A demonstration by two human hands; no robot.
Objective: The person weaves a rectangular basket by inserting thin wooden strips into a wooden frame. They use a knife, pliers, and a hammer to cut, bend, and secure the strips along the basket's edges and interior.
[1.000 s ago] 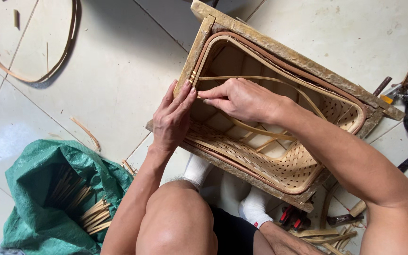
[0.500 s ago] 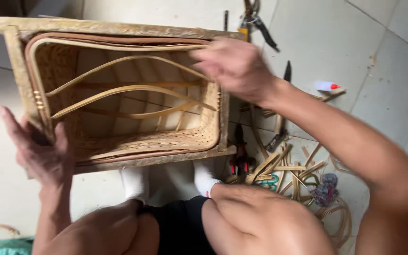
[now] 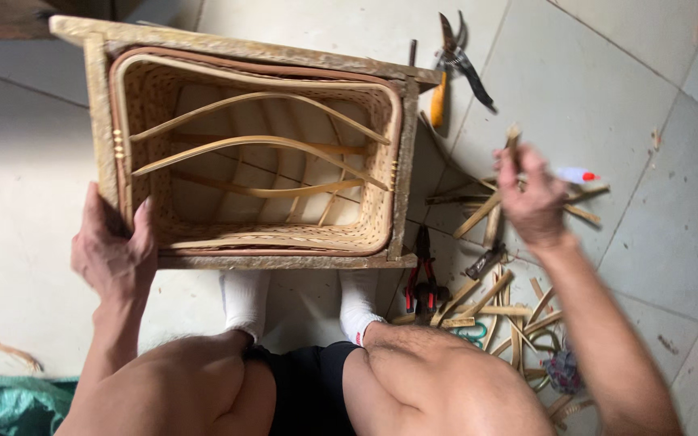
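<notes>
My left hand (image 3: 115,254) grips the woven basket frame (image 3: 256,153) at its near-left corner. My right hand (image 3: 533,198), blurred, pinches a bamboo strip (image 3: 513,139) upright, well right of the frame above scattered offcuts (image 3: 490,303).

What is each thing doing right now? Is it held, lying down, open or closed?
Woven basket: in wooden frame, open side up.
Left hand: grips the frame's corner.
Right hand: raised, blurred, holding a bamboo strip.
Shears: lying on floor.
Red pliers: lying closed.
Bamboo offcuts: scattered.
</notes>
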